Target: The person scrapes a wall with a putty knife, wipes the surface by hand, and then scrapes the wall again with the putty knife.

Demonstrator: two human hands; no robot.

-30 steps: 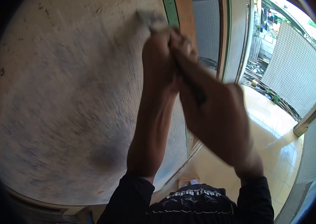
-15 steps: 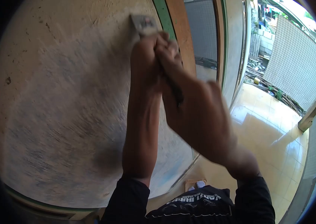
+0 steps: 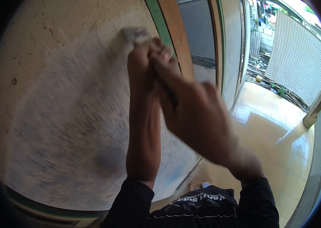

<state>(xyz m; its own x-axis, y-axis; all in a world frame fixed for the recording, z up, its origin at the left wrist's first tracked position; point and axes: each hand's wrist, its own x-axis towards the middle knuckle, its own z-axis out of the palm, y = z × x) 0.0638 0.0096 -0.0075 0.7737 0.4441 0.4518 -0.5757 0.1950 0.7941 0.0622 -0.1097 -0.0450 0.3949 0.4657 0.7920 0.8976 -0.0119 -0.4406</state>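
Observation:
Both my hands are wrapped round a scraper (image 3: 134, 35) with a wide, flat blade and a dark handle. My left hand (image 3: 142, 56) is closed near the blade end. Further down the handle, my right hand (image 3: 196, 114) is closed too, its fingers overlapping the left. The blade lies at the wall (image 3: 69, 110), close to its green edge strip; motion blurs it, and whether it touches cannot be made out. Cream paint covers the wall's upper left, while the large area below is pale grey and streaked. Most of the handle is hidden by my hands.
A green strip and a brown wooden frame (image 3: 172, 28) border the wall, with a window pane (image 3: 198, 34) beside it. Glossy yellow floor tiles (image 3: 270, 133) run to the right. Beyond stand a white gridded panel (image 3: 301, 57) and a wooden post (image 3: 312, 117).
The scraper blade and both hands have shifted slightly left and down across the wall, away from the green strip. My grip looks the same. The view has also moved slightly.

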